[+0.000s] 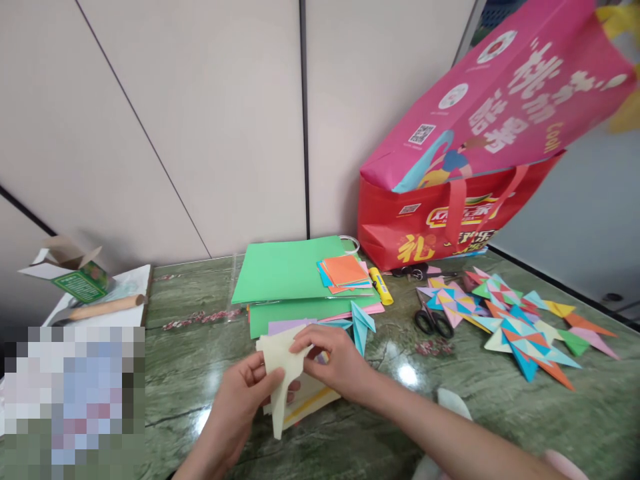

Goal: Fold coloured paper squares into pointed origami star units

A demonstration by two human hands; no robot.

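A cream paper [280, 363], partly folded, is held up above the green marbled table [190, 367]. My left hand [243, 393] pinches its lower left part between thumb and fingers. At its upper right edge, the thumb and fingers of my right hand [333, 360] are closed on the same paper. Beneath both hands lie more cream sheets [313, 403] with a yellow strip showing. A folded light blue paper piece [362, 327] rests just beyond my right hand, and a purple sheet [285, 327] peeks out behind the held paper.
Green sheets [285, 270] with small orange squares [345, 270] lie behind the hands. Right of them are a yellow glue stick [381, 287], black-handled scissors [434, 321], colourful folded paper stars [525, 337] and a red bag [400, 227]. An opened box [83, 283] stands far left.
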